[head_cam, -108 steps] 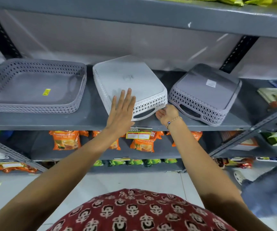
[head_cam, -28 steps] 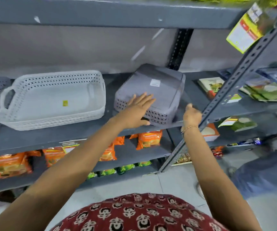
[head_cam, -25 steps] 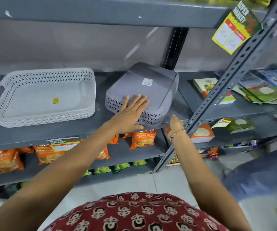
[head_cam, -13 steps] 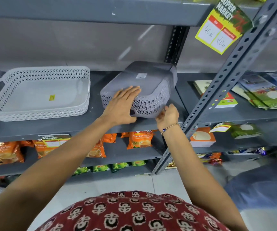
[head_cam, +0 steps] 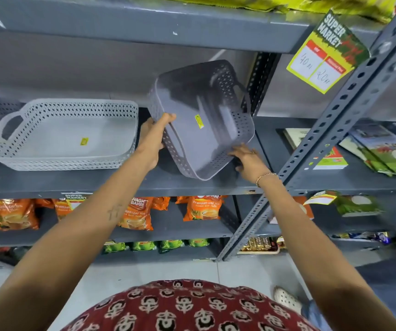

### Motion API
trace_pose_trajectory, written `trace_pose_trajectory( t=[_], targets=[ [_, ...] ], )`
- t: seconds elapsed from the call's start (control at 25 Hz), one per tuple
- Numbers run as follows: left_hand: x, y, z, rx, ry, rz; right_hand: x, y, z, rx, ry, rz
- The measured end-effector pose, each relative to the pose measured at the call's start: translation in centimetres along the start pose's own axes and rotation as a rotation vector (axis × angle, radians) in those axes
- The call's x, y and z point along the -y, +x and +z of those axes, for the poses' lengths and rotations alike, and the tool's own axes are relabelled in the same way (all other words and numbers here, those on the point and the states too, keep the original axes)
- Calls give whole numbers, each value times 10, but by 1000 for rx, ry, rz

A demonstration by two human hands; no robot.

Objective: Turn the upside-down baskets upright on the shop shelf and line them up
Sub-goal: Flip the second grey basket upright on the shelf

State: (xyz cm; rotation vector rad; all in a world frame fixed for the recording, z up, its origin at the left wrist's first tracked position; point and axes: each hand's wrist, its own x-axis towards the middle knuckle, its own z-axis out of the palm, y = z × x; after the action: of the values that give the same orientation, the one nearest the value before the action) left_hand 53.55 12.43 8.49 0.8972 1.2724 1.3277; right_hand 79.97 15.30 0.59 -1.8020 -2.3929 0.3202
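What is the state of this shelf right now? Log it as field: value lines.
held item: grey basket, tilted mid-flip, open side toward camera
left hand: grips its left rim
right hand: grips its lower right edge
white basket: upright on shelf, left of the grey one
below: orange tea packets

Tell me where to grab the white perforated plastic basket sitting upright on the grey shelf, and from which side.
Take the white perforated plastic basket by the open loop handle at its left end, coming in from the left. It sits flat and upright, so the loop is clear to hook fingers through. The far-end handle is not visible, so I cannot vouch for it.
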Motion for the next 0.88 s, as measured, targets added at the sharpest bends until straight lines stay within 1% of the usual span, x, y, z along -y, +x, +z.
trace_pose_trajectory(
  t=[0.08, 0.12, 0.16, 0.2, 0.28, 0.32, 0.36, 0.4, 0.44, 0.48, 0.56, 0.6, 0.68, 0.8, 0.88],
  targets=[
    [7, 13, -1, 10, -64, -108, -7, 8, -4, -66, 17, -5],
    [9, 19, 0, 2, -50, -148, -8, 12, -8, -115, 33, 2],
    [11, 24, 1, -33, 15, -180, -9, 15, -13, -140, 57, 24],
    [13, 28, 4, -65, 94, -199, -8, 17, -17, -132, 93, 54],
    [20, 30, 12, -123, 308, -189, -5, 22, -20, -111, 109, 68],
    [23, 27, 17, -135, 434, -159, -4, 25, -21, -112, 81, 42],
    [27, 22, 22, -134, 577, -83, -3, 26, -22, -106, 56, 22],
    [33, 14, 31, -101, 728, 44, -2, 27, -25, -91, 44, 11],
    [40, 7, 42, -23, 849, 178, 0, 26, -28, -76, 36, 2],
    [47, 1, 55, 111, 939, 259, 1, 26, -31, -66, 24, -10],
    [55, -8, 76, 384, 1121, 248, 2, 25, -34, -57, 21, -22],
    [59, -9, 83, 460, 1221, 245, 2, 24, -34, -48, 23, -17],
    [60, -7, 85, 505, 1350, 283, 4, 19, -36, -27, 5, -8],
    [56, 1, 71, 544, 1414, 306, 14, 8, -37, -35, -13, -3],
    [48, 7, 51, 580, 1442, 290, 31, 1, -33, -29, -21, -3]
  ],
)
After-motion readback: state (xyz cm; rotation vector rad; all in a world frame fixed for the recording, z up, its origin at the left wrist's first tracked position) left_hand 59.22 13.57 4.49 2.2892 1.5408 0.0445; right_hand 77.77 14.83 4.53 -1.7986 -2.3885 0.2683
